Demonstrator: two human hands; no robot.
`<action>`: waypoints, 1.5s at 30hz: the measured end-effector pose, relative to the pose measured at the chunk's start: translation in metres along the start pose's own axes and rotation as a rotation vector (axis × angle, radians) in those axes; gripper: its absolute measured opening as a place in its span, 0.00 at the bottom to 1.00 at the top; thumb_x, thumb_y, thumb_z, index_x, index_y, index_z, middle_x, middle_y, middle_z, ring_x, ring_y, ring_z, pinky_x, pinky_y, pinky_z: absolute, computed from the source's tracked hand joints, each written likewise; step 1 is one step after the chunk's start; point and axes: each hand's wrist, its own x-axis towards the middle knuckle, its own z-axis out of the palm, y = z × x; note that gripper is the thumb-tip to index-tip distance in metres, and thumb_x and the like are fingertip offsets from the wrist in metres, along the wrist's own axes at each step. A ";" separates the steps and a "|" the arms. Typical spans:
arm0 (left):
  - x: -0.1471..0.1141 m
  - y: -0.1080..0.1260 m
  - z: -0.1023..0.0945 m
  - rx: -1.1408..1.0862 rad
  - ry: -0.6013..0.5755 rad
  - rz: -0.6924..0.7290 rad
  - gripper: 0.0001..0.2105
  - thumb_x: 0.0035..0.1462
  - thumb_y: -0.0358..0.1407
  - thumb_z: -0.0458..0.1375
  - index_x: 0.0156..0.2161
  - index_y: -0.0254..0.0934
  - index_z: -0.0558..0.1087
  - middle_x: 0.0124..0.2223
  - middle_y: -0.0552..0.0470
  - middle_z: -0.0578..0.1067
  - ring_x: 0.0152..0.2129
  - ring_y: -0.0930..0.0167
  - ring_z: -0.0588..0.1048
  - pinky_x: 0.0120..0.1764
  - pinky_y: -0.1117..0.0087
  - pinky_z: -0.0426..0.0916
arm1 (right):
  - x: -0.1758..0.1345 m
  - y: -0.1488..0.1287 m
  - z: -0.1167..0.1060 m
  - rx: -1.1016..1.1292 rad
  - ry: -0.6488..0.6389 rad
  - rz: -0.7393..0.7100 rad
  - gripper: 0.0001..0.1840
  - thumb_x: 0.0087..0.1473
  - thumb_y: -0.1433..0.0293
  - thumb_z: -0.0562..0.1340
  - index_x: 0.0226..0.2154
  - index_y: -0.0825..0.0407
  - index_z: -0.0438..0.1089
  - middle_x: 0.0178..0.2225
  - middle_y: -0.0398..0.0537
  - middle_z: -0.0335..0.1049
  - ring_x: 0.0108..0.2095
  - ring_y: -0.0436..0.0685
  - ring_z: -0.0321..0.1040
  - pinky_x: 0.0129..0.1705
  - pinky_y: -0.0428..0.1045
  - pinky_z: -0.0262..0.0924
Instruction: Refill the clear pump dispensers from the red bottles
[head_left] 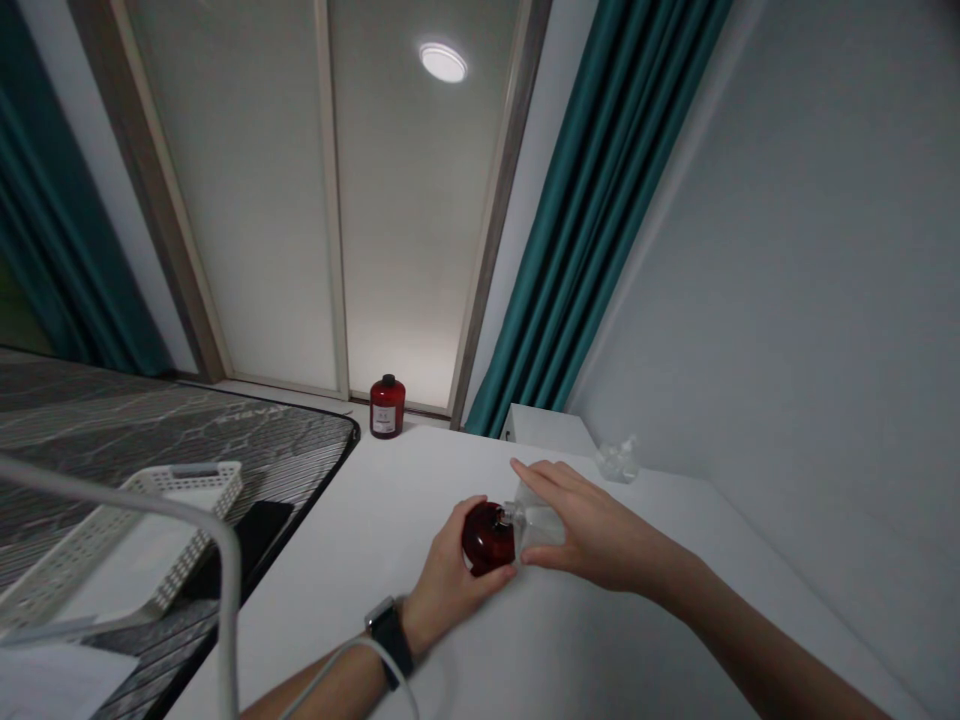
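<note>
My left hand (457, 565) is wrapped around a dark red bottle (486, 540) over the white table. In my right hand (581, 525) is a clear bottle (541, 525), tilted on its side. Its narrow neck meets the open mouth of the red bottle, and the two appear to touch. Whether any liquid is passing between them I cannot tell. Part of the clear bottle is hidden behind my right fingers. A smartwatch (388, 638) is on my left wrist.
Another red bottle (387, 408) with a black cap stands at the table's far edge. Crumpled clear plastic (619, 460) lies back right, near a white box (551, 428). A white basket (221, 487) and a black flat object (262, 530) lie left. A grey tube (229, 600) crosses the lower left.
</note>
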 end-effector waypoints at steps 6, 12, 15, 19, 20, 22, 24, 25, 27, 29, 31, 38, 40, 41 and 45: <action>0.000 -0.002 0.000 -0.004 0.005 0.011 0.33 0.44 0.35 0.67 0.56 0.36 0.63 0.53 0.41 0.73 0.49 0.57 0.74 0.53 0.54 0.68 | 0.001 0.001 0.000 -0.009 -0.001 -0.017 0.50 0.48 0.64 0.71 0.68 0.49 0.48 0.59 0.56 0.62 0.60 0.67 0.58 0.61 0.62 0.57; -0.001 -0.002 -0.001 -0.016 -0.012 0.008 0.33 0.45 0.35 0.67 0.57 0.35 0.62 0.53 0.40 0.72 0.49 0.57 0.74 0.54 0.53 0.68 | 0.000 -0.001 -0.002 -0.014 -0.015 -0.004 0.51 0.48 0.64 0.71 0.68 0.51 0.48 0.60 0.57 0.62 0.60 0.66 0.58 0.61 0.61 0.56; -0.001 -0.003 0.000 -0.015 -0.007 0.012 0.33 0.45 0.35 0.67 0.57 0.36 0.62 0.54 0.40 0.72 0.50 0.56 0.73 0.54 0.52 0.67 | 0.001 -0.001 -0.002 -0.010 -0.011 -0.010 0.50 0.48 0.64 0.71 0.67 0.51 0.49 0.59 0.57 0.62 0.60 0.67 0.58 0.61 0.61 0.56; -0.001 -0.004 0.000 -0.016 -0.004 0.014 0.33 0.45 0.36 0.68 0.57 0.36 0.62 0.54 0.40 0.72 0.50 0.56 0.73 0.54 0.52 0.67 | 0.002 0.000 -0.001 -0.004 -0.008 -0.023 0.50 0.48 0.63 0.71 0.68 0.49 0.48 0.60 0.56 0.62 0.60 0.67 0.58 0.61 0.62 0.56; -0.001 -0.004 0.000 -0.019 -0.005 0.013 0.33 0.45 0.36 0.68 0.57 0.36 0.62 0.54 0.40 0.72 0.50 0.56 0.73 0.54 0.53 0.68 | 0.002 0.000 -0.001 -0.001 -0.008 -0.028 0.50 0.48 0.63 0.71 0.68 0.49 0.48 0.60 0.56 0.62 0.60 0.67 0.58 0.61 0.62 0.56; -0.001 -0.004 0.000 -0.021 -0.002 0.011 0.33 0.45 0.36 0.68 0.57 0.36 0.63 0.53 0.40 0.72 0.50 0.56 0.74 0.54 0.53 0.68 | 0.002 0.001 -0.001 0.005 -0.005 -0.035 0.50 0.49 0.62 0.70 0.68 0.48 0.48 0.60 0.56 0.62 0.60 0.67 0.58 0.61 0.62 0.56; -0.001 -0.002 0.000 -0.020 0.001 0.009 0.33 0.45 0.35 0.68 0.56 0.36 0.63 0.53 0.40 0.72 0.49 0.56 0.74 0.54 0.52 0.68 | 0.002 0.002 -0.001 0.009 -0.001 -0.038 0.50 0.49 0.62 0.70 0.68 0.47 0.48 0.60 0.55 0.62 0.60 0.67 0.58 0.61 0.63 0.56; -0.001 -0.002 0.000 -0.020 0.003 0.009 0.33 0.45 0.35 0.68 0.56 0.36 0.63 0.53 0.40 0.72 0.49 0.56 0.74 0.54 0.53 0.68 | 0.002 0.002 -0.001 0.008 0.001 -0.036 0.50 0.49 0.62 0.70 0.68 0.47 0.48 0.60 0.56 0.62 0.60 0.67 0.58 0.61 0.63 0.56; -0.001 -0.001 0.000 -0.026 0.001 0.012 0.33 0.45 0.36 0.67 0.56 0.36 0.62 0.53 0.40 0.72 0.50 0.56 0.73 0.54 0.53 0.68 | 0.002 0.002 -0.001 0.004 -0.004 -0.032 0.50 0.49 0.62 0.70 0.68 0.48 0.48 0.60 0.56 0.62 0.60 0.67 0.58 0.61 0.62 0.56; -0.001 0.000 0.000 -0.033 -0.004 0.013 0.33 0.45 0.37 0.67 0.56 0.36 0.62 0.53 0.40 0.72 0.50 0.56 0.73 0.54 0.53 0.68 | 0.003 0.001 -0.003 -0.005 -0.013 -0.027 0.50 0.48 0.62 0.71 0.68 0.50 0.48 0.60 0.56 0.62 0.60 0.67 0.57 0.61 0.62 0.56; -0.001 0.000 0.000 -0.039 -0.007 0.013 0.33 0.46 0.37 0.67 0.56 0.36 0.62 0.53 0.40 0.72 0.49 0.57 0.74 0.54 0.53 0.68 | 0.003 -0.001 -0.004 -0.014 -0.025 -0.025 0.51 0.48 0.63 0.71 0.68 0.51 0.48 0.60 0.56 0.62 0.60 0.67 0.57 0.62 0.61 0.55; -0.001 -0.002 0.001 -0.049 -0.014 0.008 0.33 0.46 0.37 0.66 0.56 0.35 0.61 0.54 0.40 0.71 0.50 0.56 0.72 0.55 0.52 0.66 | 0.003 -0.001 -0.004 -0.022 -0.024 -0.028 0.50 0.48 0.62 0.71 0.68 0.51 0.48 0.61 0.57 0.61 0.60 0.66 0.57 0.62 0.61 0.55; -0.001 -0.002 0.001 -0.051 -0.015 0.001 0.33 0.46 0.37 0.66 0.56 0.35 0.61 0.54 0.40 0.71 0.51 0.56 0.72 0.55 0.53 0.66 | 0.003 0.000 -0.004 -0.017 -0.021 -0.035 0.50 0.48 0.62 0.71 0.68 0.51 0.48 0.61 0.56 0.62 0.60 0.66 0.57 0.62 0.60 0.55; -0.001 -0.002 0.001 -0.052 -0.016 -0.001 0.33 0.46 0.37 0.66 0.56 0.35 0.61 0.54 0.40 0.71 0.50 0.56 0.72 0.55 0.53 0.66 | 0.003 0.000 -0.004 -0.014 -0.019 -0.036 0.50 0.48 0.62 0.71 0.68 0.50 0.48 0.61 0.57 0.62 0.60 0.66 0.57 0.62 0.61 0.55; 0.000 -0.001 0.001 -0.049 -0.015 0.003 0.33 0.46 0.38 0.66 0.56 0.35 0.61 0.53 0.41 0.71 0.50 0.56 0.72 0.55 0.53 0.66 | 0.003 0.000 -0.004 -0.013 -0.017 -0.033 0.50 0.49 0.61 0.70 0.68 0.49 0.48 0.61 0.57 0.61 0.61 0.67 0.57 0.62 0.62 0.55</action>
